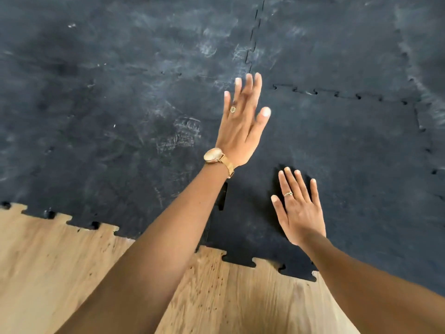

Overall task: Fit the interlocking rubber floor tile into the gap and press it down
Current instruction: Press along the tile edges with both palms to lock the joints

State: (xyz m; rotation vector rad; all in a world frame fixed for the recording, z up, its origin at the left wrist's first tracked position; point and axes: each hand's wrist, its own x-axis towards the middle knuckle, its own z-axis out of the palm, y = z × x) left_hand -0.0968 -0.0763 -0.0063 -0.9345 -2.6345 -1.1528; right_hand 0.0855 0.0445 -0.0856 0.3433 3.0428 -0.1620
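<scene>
A black interlocking rubber tile (349,153) lies in the right part of the view, darker and cleaner than the scuffed tiles (120,104) around it. Its toothed seams run along its far, right and left sides. My right hand (298,208) rests flat on the tile near its front edge, fingers spread. My left hand (243,124), wearing a gold watch and a ring, is raised above the tile's far left corner with fingers extended, slightly blurred. A dark slot (222,196) shows in the left seam beside my left forearm.
Light wooden floor (72,273) lies in front of the tiles' jagged front edge. Scuffed black tiles cover the floor to the left, far side and right, with a seam (252,37) running away from me.
</scene>
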